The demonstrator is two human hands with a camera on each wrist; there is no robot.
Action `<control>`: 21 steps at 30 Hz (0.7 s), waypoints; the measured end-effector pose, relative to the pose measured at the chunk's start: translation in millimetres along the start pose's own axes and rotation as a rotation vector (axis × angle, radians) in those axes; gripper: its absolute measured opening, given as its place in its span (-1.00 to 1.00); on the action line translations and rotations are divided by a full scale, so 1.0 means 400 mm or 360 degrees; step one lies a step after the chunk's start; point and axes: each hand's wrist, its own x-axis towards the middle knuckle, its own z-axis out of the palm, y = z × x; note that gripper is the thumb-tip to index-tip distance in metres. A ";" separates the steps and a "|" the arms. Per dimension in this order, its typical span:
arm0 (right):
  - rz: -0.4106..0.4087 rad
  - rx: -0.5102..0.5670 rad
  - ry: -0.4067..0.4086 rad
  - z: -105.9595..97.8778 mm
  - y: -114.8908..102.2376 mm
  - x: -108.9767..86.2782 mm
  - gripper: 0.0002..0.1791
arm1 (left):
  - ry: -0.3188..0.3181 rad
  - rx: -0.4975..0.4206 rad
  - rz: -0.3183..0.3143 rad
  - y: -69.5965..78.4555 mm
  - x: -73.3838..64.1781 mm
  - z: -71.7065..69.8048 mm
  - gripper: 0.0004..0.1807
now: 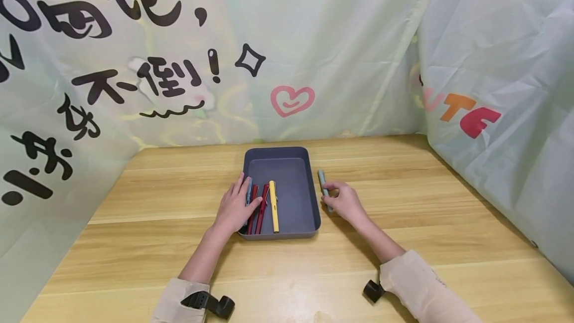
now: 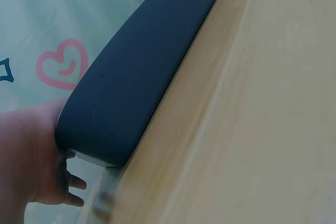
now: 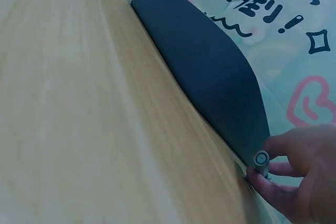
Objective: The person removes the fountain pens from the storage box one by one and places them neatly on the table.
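A dark grey tray holds several pens along its left side: a blue pen, two dark red pens and a yellow pen. Over the tray's left edge lies my left hand, fingers extended and the thumb reaching across the red pens. It partly hides the blue pen. Just right of the tray, my right hand pinches a grey-green pen between thumb and fingers. The right wrist view shows the round end of that pen pointing toward the camera, close to the tray wall.
The tray stands on a wooden table, near its back edge. Printed cloth hangs behind the table and along both sides. A black wrist camera sits by the right sleeve, another camera by the left.
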 end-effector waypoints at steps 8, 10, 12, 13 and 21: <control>0.0003 -0.0018 0.0009 0.008 -0.003 -0.009 -0.54 | 0.0000 -0.0007 0.0000 0.002 0.000 -0.002 -0.22; -0.0027 -0.0045 0.0028 0.010 -0.001 -0.009 -0.53 | -0.0001 -0.0007 -0.0001 0.003 -0.001 -0.003 -0.22; -0.0063 -0.0069 0.0057 0.013 0.001 -0.011 -0.54 | 0.0001 -0.0003 0.0003 0.002 -0.001 -0.003 -0.22; -0.0089 -0.0090 0.0077 0.014 0.003 -0.012 -0.55 | 0.0002 -0.0002 0.0005 0.002 -0.001 -0.003 -0.22; -0.0207 -0.0254 0.0219 0.028 0.002 -0.022 -0.60 | 0.0000 0.0005 0.0004 0.001 -0.001 -0.004 -0.22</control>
